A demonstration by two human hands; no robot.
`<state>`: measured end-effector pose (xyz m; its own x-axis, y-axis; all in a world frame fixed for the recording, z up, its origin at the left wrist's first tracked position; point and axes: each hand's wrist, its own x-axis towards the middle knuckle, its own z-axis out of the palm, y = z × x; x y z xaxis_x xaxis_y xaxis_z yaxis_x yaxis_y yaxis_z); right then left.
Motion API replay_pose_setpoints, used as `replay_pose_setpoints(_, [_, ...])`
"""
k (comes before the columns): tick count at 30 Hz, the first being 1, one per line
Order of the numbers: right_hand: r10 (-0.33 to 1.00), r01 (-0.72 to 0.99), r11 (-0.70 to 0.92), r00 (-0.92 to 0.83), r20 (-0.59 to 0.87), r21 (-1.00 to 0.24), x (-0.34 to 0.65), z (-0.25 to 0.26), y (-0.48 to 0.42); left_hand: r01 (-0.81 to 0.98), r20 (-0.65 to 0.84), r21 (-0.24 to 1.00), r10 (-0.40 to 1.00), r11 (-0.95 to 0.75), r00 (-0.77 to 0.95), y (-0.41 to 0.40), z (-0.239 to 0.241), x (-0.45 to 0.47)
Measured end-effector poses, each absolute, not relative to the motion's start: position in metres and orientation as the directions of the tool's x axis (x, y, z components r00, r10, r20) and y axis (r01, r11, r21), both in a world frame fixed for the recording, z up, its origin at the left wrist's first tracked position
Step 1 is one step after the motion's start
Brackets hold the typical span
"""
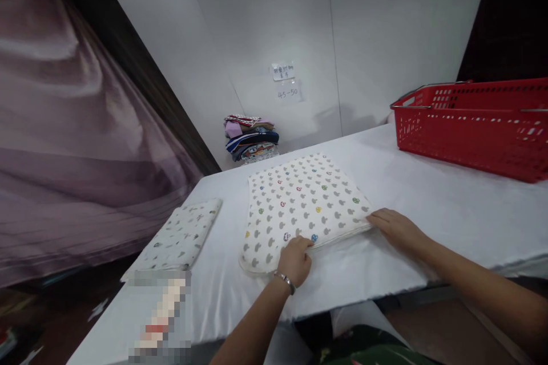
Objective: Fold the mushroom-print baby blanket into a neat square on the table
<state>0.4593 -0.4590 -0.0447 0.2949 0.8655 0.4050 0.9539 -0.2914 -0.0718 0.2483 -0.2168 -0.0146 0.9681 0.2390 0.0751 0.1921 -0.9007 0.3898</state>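
A white folded baby blanket (303, 199) printed with grey and coloured mushrooms lies flat in front of me. My left hand (295, 261), with a bracelet at the wrist, is closed at the near edge of the blanket, its index finger on top of the cloth. At the near right corner, my right hand (394, 227) holds the layered edge between fingers and thumb; the thumb is mostly hidden. To the left lies a second folded white cloth (182, 236) with a small dark print, apart from both hands.
White cloth covers the table (222, 296). A red plastic basket (471, 137) with metal handles stands at the right. Against the wall is a stack of folded fabrics (252, 140), below paper labels (289, 92). A pinkish curtain (85, 125) hangs at the left. A blurred patch covers the front left.
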Motion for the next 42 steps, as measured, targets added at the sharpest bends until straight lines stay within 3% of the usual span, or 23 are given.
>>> replay_pose_setpoints(5, [0.898,0.972,-0.204,0.233,0.374,-0.117,0.466,-0.045,-0.474,0.112,0.032,0.187,0.12,-0.976,0.992,-0.228,-0.019,0.244])
replay_pose_setpoints(14, [0.838,0.923,-0.196,0.333,0.432,-0.332,0.452,-0.045,-0.476,0.044,0.157,0.361,0.107,-0.931,0.982,-0.245,-0.011,0.275])
replay_pose_setpoints(22, [0.906,0.913,-0.212,0.318,0.281,-0.349,0.436,-0.032,-0.439,0.08,0.079,0.258,0.104,-0.963,0.991,-0.26,-0.018,0.304])
replay_pose_setpoints(30, [0.919,0.856,-0.213,0.339,0.201,-0.471,0.444,-0.036,-0.438,0.134,0.095,0.286,0.167,-0.949,0.981,-0.264,-0.022,0.306])
replay_pose_setpoints(36, [0.921,0.909,-0.184,0.292,0.257,-0.373,0.439,-0.038,-0.444,0.065,0.134,0.197,0.092,-0.978,0.987,-0.269,-0.028,0.301])
replay_pose_setpoints(42, [0.921,0.922,-0.124,0.244,0.304,-0.367,0.446,-0.037,-0.46,-0.019,0.123,0.164,0.002,-0.986,0.992,-0.267,-0.026,0.299])
